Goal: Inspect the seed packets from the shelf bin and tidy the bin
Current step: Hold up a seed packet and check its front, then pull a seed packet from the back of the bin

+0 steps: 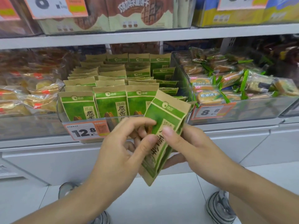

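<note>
Held packet: a green and brown seed packet (pixel 163 136) is being held up in front of the bin (pixel 90 122), just below its front rim, tilting so its top is leaning to the right.
Left hand: the left hand (pixel 123 147) is gripping the packet's left edge, the thumb pressing on the printed face and the other fingers curling toward it.
Right hand: the right hand (pixel 189 147) is clamping the packet's right side, the thumb lying on the front and the fingers wrapping behind.
Bin: the clear bin is sitting on the middle shelf (pixel 145 36), holding rows of matching packets (pixel 111 104) that are standing upright, three showing in the front row.
Price tag: an orange and white tag (pixel 85 130) reading 12.8 is hanging on the bin's front wall, left of the hands.
Right of the bin: biscuits in green-edged wrappers (pixel 226 81) are filling the neighbouring bin.
Left of the bin: clear-wrapped pastries (pixel 32 94) are lying piled.
Above the bin: chocolate biscuit packs (pixel 137 13) are standing on the upper shelf.
</note>
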A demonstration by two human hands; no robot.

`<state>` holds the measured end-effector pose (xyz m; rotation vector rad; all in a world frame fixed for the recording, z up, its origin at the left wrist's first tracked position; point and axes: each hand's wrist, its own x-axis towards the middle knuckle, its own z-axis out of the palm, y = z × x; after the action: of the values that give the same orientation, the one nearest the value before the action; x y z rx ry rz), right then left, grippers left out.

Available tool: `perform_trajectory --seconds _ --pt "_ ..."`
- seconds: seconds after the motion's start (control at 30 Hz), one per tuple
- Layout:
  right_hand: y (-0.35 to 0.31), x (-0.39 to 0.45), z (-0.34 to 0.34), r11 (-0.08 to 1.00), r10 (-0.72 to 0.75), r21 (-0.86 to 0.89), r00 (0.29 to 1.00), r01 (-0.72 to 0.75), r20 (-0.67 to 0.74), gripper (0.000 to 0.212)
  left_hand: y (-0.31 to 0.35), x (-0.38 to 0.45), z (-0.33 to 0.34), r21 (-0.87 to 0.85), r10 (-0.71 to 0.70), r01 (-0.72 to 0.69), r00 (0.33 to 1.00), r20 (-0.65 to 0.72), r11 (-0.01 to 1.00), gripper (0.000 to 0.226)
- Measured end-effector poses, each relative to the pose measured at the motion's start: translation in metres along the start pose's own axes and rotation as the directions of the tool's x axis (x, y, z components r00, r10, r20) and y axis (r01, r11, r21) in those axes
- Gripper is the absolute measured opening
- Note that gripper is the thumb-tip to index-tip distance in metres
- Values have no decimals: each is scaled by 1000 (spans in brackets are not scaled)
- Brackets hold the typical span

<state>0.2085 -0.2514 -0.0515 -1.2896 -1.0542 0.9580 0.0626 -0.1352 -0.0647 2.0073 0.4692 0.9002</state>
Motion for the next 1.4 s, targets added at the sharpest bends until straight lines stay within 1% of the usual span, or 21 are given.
perform_trajectory --seconds 0.07,0.13,0.2,0.23,0.27,0.33,0.4,0.47,0.5,0.6,0.73,0.87,0.93,0.97,1.0,1.1,1.17,1.27,1.3,1.33,1.4 --pt "-4 2 -6 999 -46 -28 995 44 -89 30 2 3 1 35 54 -52 998 -42 998 25" --pt "-10 2 -14 993 -104 -72 982 93 -160 28 3 7 2 35 60 -56 991 -118 998 28" --pt "-21 2 -27 980 -196 -86 950 181 -244 26 3 14 4 15 50 -48 981 -187 999 25" --pt "-28 2 -35 966 -259 -71 922 249 -289 23 4 18 5 40 66 -59 976 -206 997 24" --pt "-34 2 -43 942 -333 -72 881 328 -335 21 4 23 6 95 95 -76 973 -212 992 25" --pt "-43 3 -61 864 -500 -178 759 471 -417 24 5 33 15 214 150 -111 972 -178 971 31" --pt "-43 5 -75 790 -610 -288 643 542 -462 28 3 41 28 313 170 -133 981 -96 940 40" --pt "-41 9 -82 745 -664 -360 580 561 -471 21 -2 48 40 396 175 -157 985 -9 905 47" --pt "-39 12 -83 736 -675 -378 569 561 -470 21 -5 50 45 421 168 -163 985 27 892 49" --pt "-33 22 -86 755 -656 -393 585 525 -477 30 -10 55 52 461 169 -166 985 36 872 50" --pt "-22 35 -92 773 -634 -405 614 488 -471 33 -11 55 50 539 209 -181 978 10 823 41" --pt "-16 46 -88 753 -646 -450 670 480 -366 43 -10 52 46 571 189 -178 981 40 802 39" --pt "-16 49 -87 740 -629 -528 708 416 -323 36 -6 51 45 569 181 -177 982 50 803 41" --pt "-16 50 -88 728 -613 -576 729 371 -305 27 -5 51 44 568 168 -167 984 52 806 42" --pt "-16 50 -89 710 -598 -625 746 324 -293 21 -3 51 43 568 158 -167 985 66 806 43" --pt "-17 51 -92 580 -616 -779 755 239 -227 27 1 51 41 576 129 -165 986 102 801 42" --pt "-17 53 -93 505 -647 -831 740 235 -184 22 1 50 41 541 98 -141 989 107 829 42" --pt "-20 59 -95 386 -707 -889 698 245 -114 10 5 49 40 533 76 -124 991 110 837 45" --pt "-22 62 -96 349 -705 -908 703 233 -91 11 6 49 39 530 64 -115 991 114 840 45" --pt "-25 66 -96 324 -683 -922 727 210 -75 12 7 49 38 534 58 -112 991 118 838 46" --pt "-31 77 -96 310 -583 -941 809 138 -73 12 7 49 37 558 55 -120 990 131 821 46"
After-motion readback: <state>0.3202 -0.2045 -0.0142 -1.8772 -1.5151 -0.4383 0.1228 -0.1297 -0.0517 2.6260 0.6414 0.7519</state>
